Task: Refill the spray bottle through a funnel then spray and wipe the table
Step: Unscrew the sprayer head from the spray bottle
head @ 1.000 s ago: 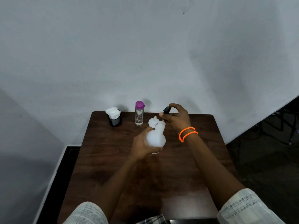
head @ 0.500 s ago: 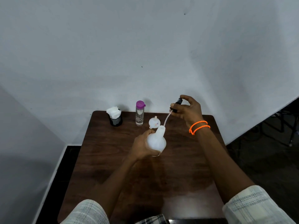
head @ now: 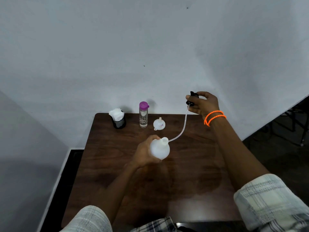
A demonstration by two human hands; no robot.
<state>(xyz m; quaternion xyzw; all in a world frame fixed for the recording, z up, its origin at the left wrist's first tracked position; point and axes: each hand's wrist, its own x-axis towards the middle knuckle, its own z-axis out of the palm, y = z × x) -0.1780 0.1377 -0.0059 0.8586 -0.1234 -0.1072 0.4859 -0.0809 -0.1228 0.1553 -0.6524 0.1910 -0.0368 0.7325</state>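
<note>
My left hand (head: 143, 154) grips the round white spray bottle (head: 160, 149) over the middle of the brown table (head: 192, 173); its neck is uncapped. My right hand (head: 203, 104), raised above the table's far right edge, holds the black spray head (head: 191, 98). The clear dip tube (head: 183, 126) curves down from the head, and its lower end is at the bottle's mouth. A small white funnel (head: 159, 124) lies on the table beyond the bottle. A clear water bottle with a purple cap (head: 143, 114) stands to the funnel's left.
A black cup stuffed with white tissue (head: 118, 118) stands at the far left corner. A pale wall rises right behind the table. Dark floor lies to the left and right, with chair legs (head: 299, 126) at the far right.
My right hand has lifted the spray head up and to the right, drawing the dip tube out of the bottle. My left hand has lowered the bottle slightly toward me.
</note>
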